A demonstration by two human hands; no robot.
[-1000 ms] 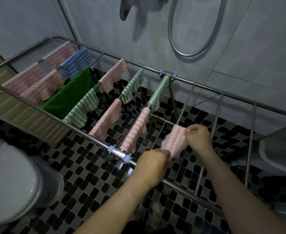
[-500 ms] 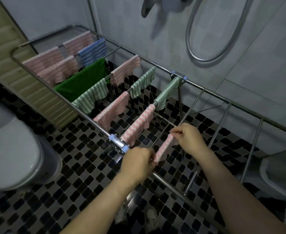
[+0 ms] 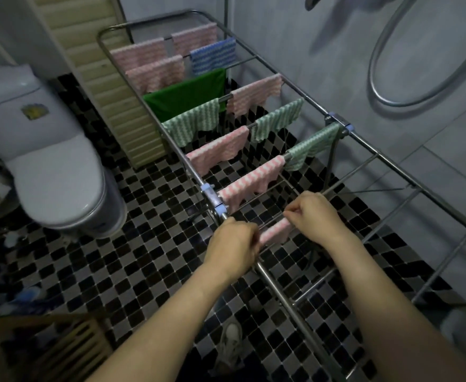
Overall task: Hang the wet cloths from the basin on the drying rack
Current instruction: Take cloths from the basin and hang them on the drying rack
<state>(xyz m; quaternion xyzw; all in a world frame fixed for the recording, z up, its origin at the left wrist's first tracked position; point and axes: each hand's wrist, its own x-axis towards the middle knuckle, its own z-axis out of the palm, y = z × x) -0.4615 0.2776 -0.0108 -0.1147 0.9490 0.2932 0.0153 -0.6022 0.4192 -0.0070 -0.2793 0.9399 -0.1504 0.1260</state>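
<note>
We are finding no writing we can read. The only label is a yellowish sticker [image 3: 34,111] on the tank of the toilet [image 3: 55,172], at nine o'clock in the view, and it is too blurred to make out.

We are holding a pink-and-white cloth [image 3: 275,232] with wavy stripes, just off centre toward five o'clock. It is lying bunched over a thin rod of the drying rack [image 3: 274,282]. Our left hand [image 3: 233,244] is curling its fingers onto the cloth's end by the near rail. Our right hand [image 3: 314,213], at two o'clock from the left, is pinching the cloth's other end with bent fingers.

At eleven o'clock from this cloth, a matching striped cloth [image 3: 251,183] is hanging on the next rod, just past a blue clip [image 3: 212,194]. Beyond it, toward twelve o'clock, a green-and-white cloth [image 3: 193,122], a plain green cloth [image 3: 187,95] and a blue striped cloth [image 3: 212,55] are draping over further rods.
</note>
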